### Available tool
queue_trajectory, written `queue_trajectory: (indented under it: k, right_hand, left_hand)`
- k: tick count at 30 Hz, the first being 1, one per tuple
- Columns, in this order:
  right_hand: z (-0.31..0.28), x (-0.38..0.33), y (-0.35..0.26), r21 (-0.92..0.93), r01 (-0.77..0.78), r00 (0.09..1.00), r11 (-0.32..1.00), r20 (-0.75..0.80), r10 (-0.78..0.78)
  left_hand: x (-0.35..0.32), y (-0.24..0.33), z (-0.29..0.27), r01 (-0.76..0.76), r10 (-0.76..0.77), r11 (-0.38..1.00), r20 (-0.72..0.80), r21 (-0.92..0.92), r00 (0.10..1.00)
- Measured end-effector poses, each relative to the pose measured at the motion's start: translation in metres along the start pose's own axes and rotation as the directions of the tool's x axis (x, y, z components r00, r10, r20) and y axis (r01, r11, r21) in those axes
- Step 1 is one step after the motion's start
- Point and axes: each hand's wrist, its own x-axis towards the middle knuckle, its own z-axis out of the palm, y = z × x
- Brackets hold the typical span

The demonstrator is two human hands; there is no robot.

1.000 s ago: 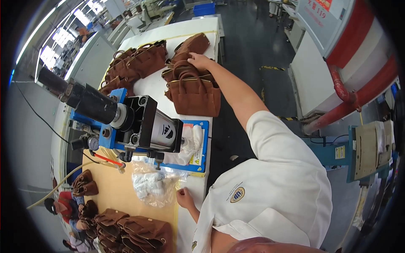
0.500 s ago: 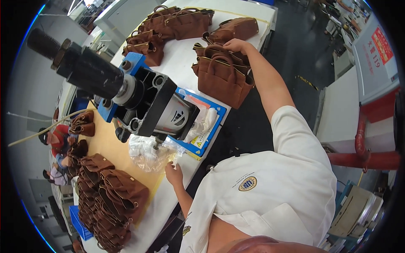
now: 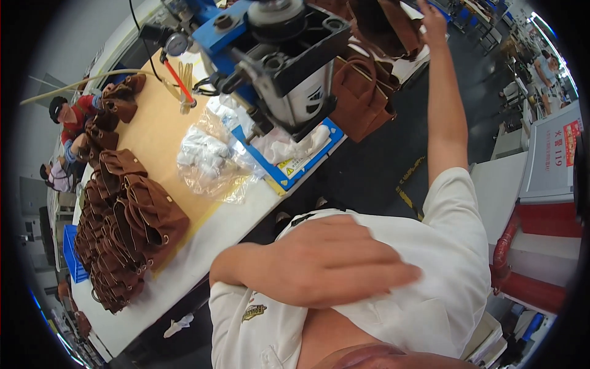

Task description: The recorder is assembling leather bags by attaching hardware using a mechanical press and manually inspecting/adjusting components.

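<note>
My left hand (image 3: 319, 264) lies flat on the front of my white shirt (image 3: 430, 258), fingers loosely spread and holding nothing. My right arm reaches far up to the top edge of the view. There my right hand (image 3: 432, 15) grips the rim of a dark brown leather bag (image 3: 381, 24); the frame edge cuts off part of the grip. A second brown bag (image 3: 362, 98) stands below it at the table's edge, beside the black and blue press machine (image 3: 289, 55).
A clear plastic bag of white pieces (image 3: 209, 160) lies on the tan mat next to the machine's blue base plate (image 3: 301, 163). Several brown bags (image 3: 123, 234) are piled at the left. Two people (image 3: 67, 117) sit far left. Red pipes (image 3: 522, 264) stand right.
The view has swung down and closer. My left hand left the plastic bag on the table and came onto my shirt. My right hand stays at the brown bags.
</note>
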Motion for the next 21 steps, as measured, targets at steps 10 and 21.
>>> queue_trajectory:
  k: [10, 21]
  right_hand:
    - [-0.144, -0.025, 0.025, 0.090, 0.522, 0.852, 0.848, -0.097, -0.514]
    - [-0.182, -0.243, 0.048, 0.348, -0.049, 0.918, 0.936, 0.386, -0.096]
  left_hand:
    - [-0.019, 0.024, -0.018, -0.321, 0.369, 0.880, 0.077, -0.350, 0.926]
    - [-0.127, -0.025, -0.059, 0.156, -0.145, 0.944, -0.060, 0.291, 0.988]
